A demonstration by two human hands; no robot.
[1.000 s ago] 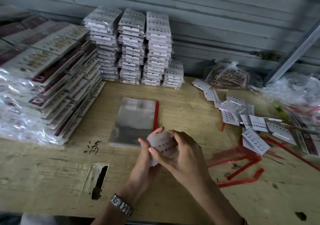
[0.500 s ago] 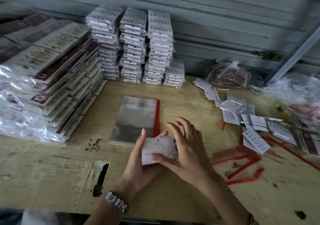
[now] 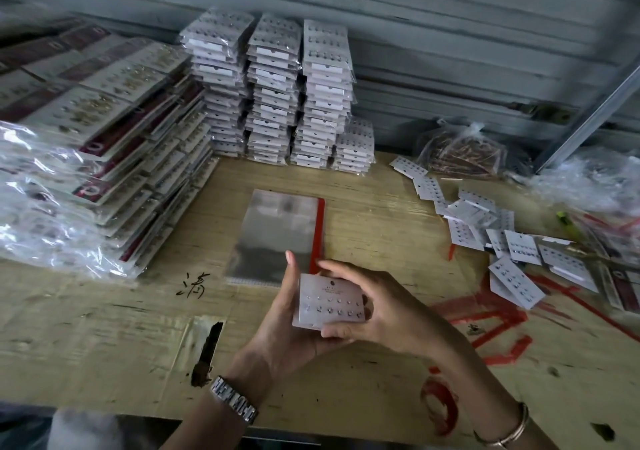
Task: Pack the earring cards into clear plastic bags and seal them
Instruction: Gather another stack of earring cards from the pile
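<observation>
Flat left hand (image 3: 280,321) backs the earring card (image 3: 329,302); right hand (image 3: 391,307) pinches its right edge, likely for sealing. Bags (image 3: 277,227) lie just beyond, within reach.

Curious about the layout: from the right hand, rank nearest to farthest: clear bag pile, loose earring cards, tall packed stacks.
From the right hand, holding an earring card:
1. Clear bag pile, just ahead, slightly left.
2. Loose earring cards, off to the right.
3. Tall packed stacks, at the back by the wall.
</observation>
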